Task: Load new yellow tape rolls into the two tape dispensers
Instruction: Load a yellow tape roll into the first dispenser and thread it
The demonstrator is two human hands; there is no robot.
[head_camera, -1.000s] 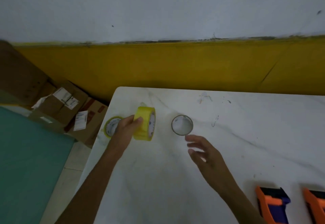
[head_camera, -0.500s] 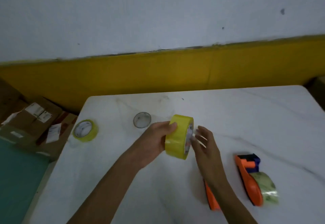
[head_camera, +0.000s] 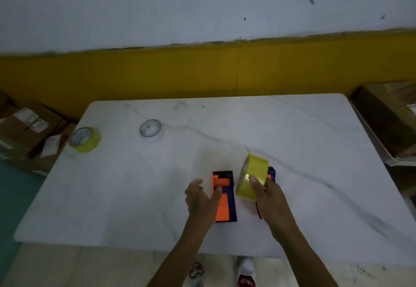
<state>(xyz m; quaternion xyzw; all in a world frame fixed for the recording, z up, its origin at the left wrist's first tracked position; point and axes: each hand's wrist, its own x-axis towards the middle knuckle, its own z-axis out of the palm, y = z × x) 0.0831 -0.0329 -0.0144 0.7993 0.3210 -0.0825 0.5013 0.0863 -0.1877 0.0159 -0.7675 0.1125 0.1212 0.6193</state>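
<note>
The right hand point(head_camera: 269, 193) grips a yellow tape roll point(head_camera: 252, 177) just above the table point(head_camera: 315, 151), standing on its edge with its hole facing left. The left hand point(head_camera: 200, 196) is loosely open, thumb touching an orange and purple tape holder point(head_camera: 224, 199) that points away from the person. 1 more yellow roll point(head_camera: 84, 139) lies flat far left. Its label is too blurry to read.

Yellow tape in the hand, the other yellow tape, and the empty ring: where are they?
Held tape point(head_camera: 254, 177): head view, on its yellow outer band.
Spare tape point(head_camera: 86, 143): head view, on its yellow side.
Empty ring point(head_camera: 150, 127): head view, on its rim.
</note>
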